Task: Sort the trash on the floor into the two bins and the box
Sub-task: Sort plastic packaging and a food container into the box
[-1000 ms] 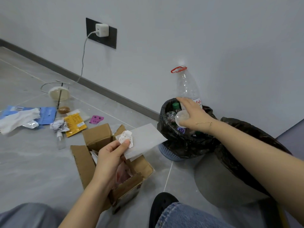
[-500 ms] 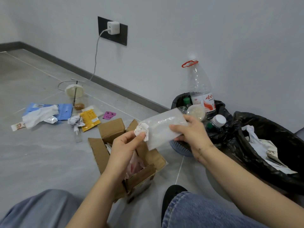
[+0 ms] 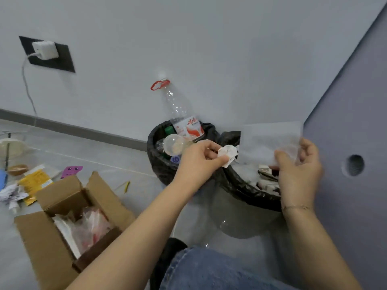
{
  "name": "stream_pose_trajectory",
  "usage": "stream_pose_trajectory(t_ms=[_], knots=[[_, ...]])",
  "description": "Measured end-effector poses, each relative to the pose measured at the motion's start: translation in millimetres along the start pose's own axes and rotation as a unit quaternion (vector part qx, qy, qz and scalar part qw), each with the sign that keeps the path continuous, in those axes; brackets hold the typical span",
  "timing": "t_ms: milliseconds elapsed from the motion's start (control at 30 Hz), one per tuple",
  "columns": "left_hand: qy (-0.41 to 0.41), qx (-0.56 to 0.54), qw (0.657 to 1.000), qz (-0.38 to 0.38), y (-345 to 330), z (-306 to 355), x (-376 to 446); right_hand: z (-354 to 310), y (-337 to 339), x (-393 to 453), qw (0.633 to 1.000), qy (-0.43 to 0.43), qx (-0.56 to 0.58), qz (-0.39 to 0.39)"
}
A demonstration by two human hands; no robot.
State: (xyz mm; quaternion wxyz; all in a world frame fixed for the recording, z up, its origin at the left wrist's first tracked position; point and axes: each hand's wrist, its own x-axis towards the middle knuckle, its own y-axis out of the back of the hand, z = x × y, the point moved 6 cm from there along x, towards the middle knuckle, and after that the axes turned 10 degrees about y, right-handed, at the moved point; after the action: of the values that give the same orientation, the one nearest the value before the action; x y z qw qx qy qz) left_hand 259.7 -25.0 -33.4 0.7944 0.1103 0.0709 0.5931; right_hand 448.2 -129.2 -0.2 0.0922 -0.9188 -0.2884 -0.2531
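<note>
My left hand [image 3: 199, 160] pinches a small crumpled white paper [image 3: 228, 154] above the near rim of the right bin [image 3: 247, 186], which is lined with a black bag and holds white trash. My right hand [image 3: 299, 170] grips a clear plastic bag [image 3: 270, 143] over that same bin. The left bin [image 3: 161, 164], also black-lined, holds bottles, a clear cup and a tall bottle with a red ring [image 3: 180, 114]. An open cardboard box [image 3: 48, 233] with plastic wrappers inside stands at lower left.
Loose trash lies on the floor at far left: a yellow packet [image 3: 34, 183], crumpled paper [image 3: 12, 194], a pink tag [image 3: 72, 170] and a cup lid [image 3: 10, 146]. A charger cable hangs from the wall socket [image 3: 47, 53]. A grey panel [image 3: 354, 122] stands at right.
Both hands moved right, from above the box to above the right bin. The paper and the plastic bag, held together before, are now apart, one in each hand.
</note>
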Motion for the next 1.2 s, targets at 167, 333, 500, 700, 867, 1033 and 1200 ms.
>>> stream_pose_trajectory(t_ms=[167, 333, 500, 700, 867, 1033, 1200], knots=[[-0.039, 0.158, 0.986, -0.026, -67.3, 20.9, 31.3, -1.0, 41.9, 23.6, 0.997, 0.019, -0.014, 0.072], [-0.066, 0.090, 0.993, 0.032, -36.4, 22.6, 18.8, -19.4, 26.5, 16.7, 0.996, 0.066, 0.046, 0.050], [-0.073, -0.071, 0.988, 0.119, 42.1, 10.0, -9.0, -24.6, -40.7, -5.1, 0.977, 0.001, 0.095, -0.189], [0.047, -0.128, 0.991, 0.018, 106.9, -41.9, -49.0, -33.7, -120.5, -64.7, 0.904, -0.035, 0.106, -0.412], [0.101, -0.242, 0.959, 0.110, 167.1, -91.6, -88.1, -48.6, -174.9, -121.0, 0.889, -0.083, 0.196, -0.406], [0.101, -0.330, 0.913, 0.219, 206.2, -121.5, -111.9, -41.9, -217.6, -184.9, 0.864, -0.153, 0.177, -0.446], [0.083, -0.055, 0.974, 0.205, 232.1, -152.1, -115.3, -39.2, -241.8, -188.1, 0.884, 0.032, 0.023, -0.467]])
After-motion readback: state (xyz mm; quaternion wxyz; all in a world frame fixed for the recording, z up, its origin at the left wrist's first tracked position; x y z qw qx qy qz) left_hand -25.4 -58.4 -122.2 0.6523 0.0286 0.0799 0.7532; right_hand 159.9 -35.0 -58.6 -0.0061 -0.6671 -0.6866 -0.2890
